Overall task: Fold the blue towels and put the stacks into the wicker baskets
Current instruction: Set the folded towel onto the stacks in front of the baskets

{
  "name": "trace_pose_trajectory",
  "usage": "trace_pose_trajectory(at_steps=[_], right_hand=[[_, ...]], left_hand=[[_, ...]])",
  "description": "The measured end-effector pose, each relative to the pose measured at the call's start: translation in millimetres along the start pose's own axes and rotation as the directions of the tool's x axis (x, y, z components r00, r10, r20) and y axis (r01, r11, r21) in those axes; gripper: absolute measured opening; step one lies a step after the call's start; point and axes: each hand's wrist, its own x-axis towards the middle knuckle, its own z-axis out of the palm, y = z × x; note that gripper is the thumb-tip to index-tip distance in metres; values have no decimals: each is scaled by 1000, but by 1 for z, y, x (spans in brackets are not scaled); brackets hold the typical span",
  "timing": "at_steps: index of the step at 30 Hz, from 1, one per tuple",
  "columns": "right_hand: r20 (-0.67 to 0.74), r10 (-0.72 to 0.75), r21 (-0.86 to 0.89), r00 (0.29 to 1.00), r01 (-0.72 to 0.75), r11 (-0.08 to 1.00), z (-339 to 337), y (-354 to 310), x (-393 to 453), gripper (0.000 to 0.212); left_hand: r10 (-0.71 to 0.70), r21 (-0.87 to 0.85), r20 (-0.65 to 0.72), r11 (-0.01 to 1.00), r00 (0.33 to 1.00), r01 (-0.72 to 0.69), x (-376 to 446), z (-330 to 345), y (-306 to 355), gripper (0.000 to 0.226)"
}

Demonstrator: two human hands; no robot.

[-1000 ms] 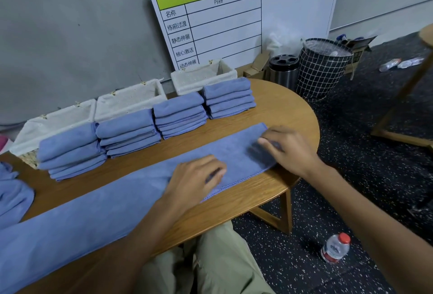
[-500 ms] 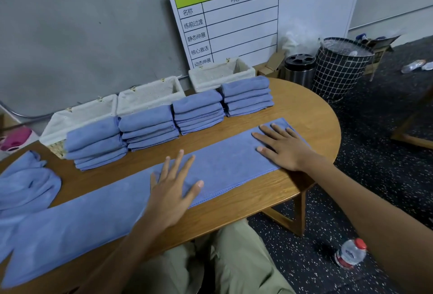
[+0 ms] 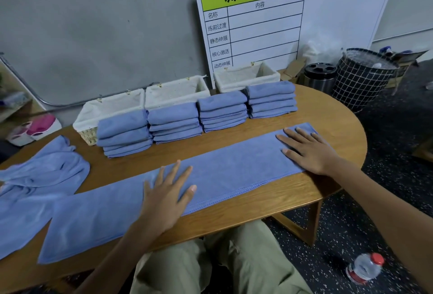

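A long blue towel (image 3: 225, 172), folded into a narrow strip, lies diagonally across the wooden table (image 3: 328, 115). My left hand (image 3: 168, 197) presses flat on its middle with fingers spread. My right hand (image 3: 309, 151) lies flat on its far right end. Behind the strip stand several stacks of folded blue towels (image 3: 174, 121) in a row. Three lined wicker baskets (image 3: 178, 90) stand behind the stacks against the wall. A heap of unfolded blue towels (image 3: 44, 172) lies at the table's left.
A white training board (image 3: 293, 15) leans on the wall. A wire bin (image 3: 363, 78) and a steel canister (image 3: 319, 77) stand on the floor at right. A water bottle (image 3: 365, 268) lies on the floor by my knee. A pink item (image 3: 35, 127) sits at left.
Both hands have gone from curled fingers on the towel to flat, spread palms pressing it. The view has shifted left, showing more of the towel heap.
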Motion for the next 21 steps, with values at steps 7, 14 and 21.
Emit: trace_pose_trajectory(at_steps=[7, 14, 21], right_hand=[[-103, -139, -11, 985, 138, 990, -3, -94, 13, 57], [-4, -193, 58, 981, 193, 980, 22, -124, 21, 84], [-13, -169, 60, 986, 170, 984, 21, -127, 20, 80]], left_hand=[[-56, -98, 3, 994, 998, 56, 11, -5, -7, 79], [-88, 7, 4, 996, 996, 88, -7, 6, -52, 103], [-127, 37, -7, 991, 992, 127, -20, 1, -82, 106]])
